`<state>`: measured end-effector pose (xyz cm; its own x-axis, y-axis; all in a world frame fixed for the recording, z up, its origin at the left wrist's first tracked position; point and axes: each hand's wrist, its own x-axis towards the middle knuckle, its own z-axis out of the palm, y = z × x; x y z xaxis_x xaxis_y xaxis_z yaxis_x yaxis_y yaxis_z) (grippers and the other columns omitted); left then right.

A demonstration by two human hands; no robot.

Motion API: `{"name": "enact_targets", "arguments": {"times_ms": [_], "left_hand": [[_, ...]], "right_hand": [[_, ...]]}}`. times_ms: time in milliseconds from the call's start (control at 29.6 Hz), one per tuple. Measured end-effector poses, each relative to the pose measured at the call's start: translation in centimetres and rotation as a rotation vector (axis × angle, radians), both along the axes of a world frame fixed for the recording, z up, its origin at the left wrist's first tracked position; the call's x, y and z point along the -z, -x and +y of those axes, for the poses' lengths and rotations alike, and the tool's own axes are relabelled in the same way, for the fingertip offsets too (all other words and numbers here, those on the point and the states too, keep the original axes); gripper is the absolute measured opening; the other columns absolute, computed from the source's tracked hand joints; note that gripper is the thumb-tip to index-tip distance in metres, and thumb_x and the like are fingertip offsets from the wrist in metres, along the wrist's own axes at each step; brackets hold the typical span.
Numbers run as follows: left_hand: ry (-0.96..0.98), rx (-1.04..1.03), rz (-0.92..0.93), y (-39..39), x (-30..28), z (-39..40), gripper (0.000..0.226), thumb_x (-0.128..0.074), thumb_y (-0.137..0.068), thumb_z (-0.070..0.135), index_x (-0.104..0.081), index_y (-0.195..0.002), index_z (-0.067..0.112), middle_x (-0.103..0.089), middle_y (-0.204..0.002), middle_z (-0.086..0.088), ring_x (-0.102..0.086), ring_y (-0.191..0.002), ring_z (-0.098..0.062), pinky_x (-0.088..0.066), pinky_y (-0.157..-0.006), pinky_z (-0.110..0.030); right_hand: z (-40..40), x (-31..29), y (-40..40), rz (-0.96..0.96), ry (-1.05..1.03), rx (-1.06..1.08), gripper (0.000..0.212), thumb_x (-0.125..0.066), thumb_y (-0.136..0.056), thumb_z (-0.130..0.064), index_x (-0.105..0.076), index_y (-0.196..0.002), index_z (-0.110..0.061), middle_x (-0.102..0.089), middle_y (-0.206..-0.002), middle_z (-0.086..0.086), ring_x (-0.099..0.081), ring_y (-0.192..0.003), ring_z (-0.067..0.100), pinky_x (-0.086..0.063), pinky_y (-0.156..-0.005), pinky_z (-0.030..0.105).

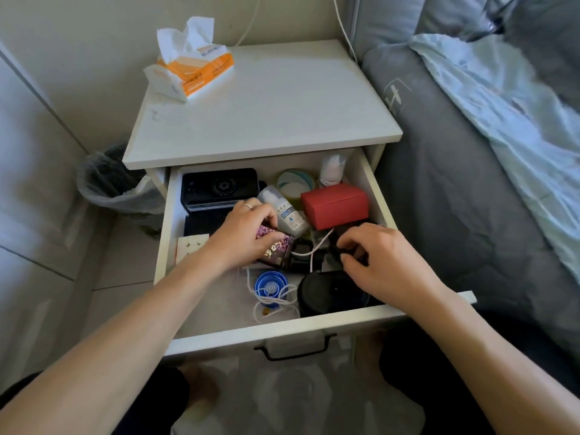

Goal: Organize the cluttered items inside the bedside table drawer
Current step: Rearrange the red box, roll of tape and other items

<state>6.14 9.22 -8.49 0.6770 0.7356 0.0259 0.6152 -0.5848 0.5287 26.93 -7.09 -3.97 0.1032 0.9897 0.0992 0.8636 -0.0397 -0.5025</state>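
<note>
Drawer wide open, both hands in: left hand grips a purple box mid-drawer, right hand fingers pinch something black near the right wall.

A red box is showing beside a white bottle; a purple-and-black patterned tin, a blue yo-yo and an orange-and-white tissue pack are standing out.
</note>
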Motion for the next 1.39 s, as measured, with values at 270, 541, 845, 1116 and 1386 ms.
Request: {"name": "enact_targets", "arguments": {"times_ms": [270,541,845,1116,1386], "left_hand": [[-0.228,-0.058,-0.195,-0.6,-1.2,-1.9,0.020,-0.071,-0.088,0.027,-0.068,-0.104,0.016,-0.060,-0.114,0.002,-0.047,-0.119,-0.021,-0.038,-0.102,-0.036],[-0.143,0.047,-0.314,-0.5,-2.9,-4.3,0.008,-0.072,-0.087,0.010,-0.072,-0.095,0.013,-0.067,-0.093,0.004,-0.062,-0.090,-0.011,-0.051,-0.080,-0.035],[-0.145,0.125,-0.420,0.4,-5.6,-7.2,0.057,-0.076,-0.081,0.037,-0.058,-0.134,0.026,-0.061,-0.127,0.016,-0.057,-0.121,-0.008,-0.048,-0.099,-0.027],[0.427,-0.135,-0.629,5.4,-6.9,-7.9,0.042,-0.079,-0.074,0.019,-0.059,-0.109,0.030,-0.068,-0.105,0.002,-0.068,-0.098,-0.021,-0.058,-0.080,-0.037],[0.193,-0.057,0.154,10.1,-7.3,-6.5,0.028,-0.080,-0.075,0.035,-0.066,-0.096,0.048,-0.069,-0.089,0.024,-0.063,-0.088,0.005,-0.046,-0.072,-0.018]], "right_hand": [[1.7,0.6,-0.5,-0.494,0.235,-0.026,0.069,-0.067,-0.077,-0.018,-0.037,-0.139,-0.027,-0.045,-0.130,0.001,-0.049,-0.116,0.027,-0.041,-0.094,0.037],[2.1,-1.0,-0.4,-0.453,0.045,0.010,0.034,-0.063,-0.081,-0.027,-0.053,-0.113,-0.021,-0.061,-0.099,-0.005,-0.060,-0.093,0.022,-0.032,-0.071,0.028],[0.0,-2.1,0.8,0.352,-0.156,-0.143,0.054,-0.074,-0.084,-0.029,-0.054,-0.134,-0.032,-0.059,-0.115,-0.028,-0.055,-0.108,-0.011,-0.041,-0.087,0.003],[1.6,-1.7,3.9,0.431,-0.030,-0.217,0.050,-0.077,-0.080,-0.034,-0.058,-0.126,-0.033,-0.061,-0.103,-0.026,-0.056,-0.101,-0.013,-0.046,-0.076,0.004],[4.6,-0.4,10.5,0.211,0.148,-0.426,0.042,-0.078,-0.079,-0.030,-0.064,-0.117,-0.019,-0.065,-0.106,-0.002,-0.059,-0.098,0.013,-0.050,-0.083,0.031]]}}
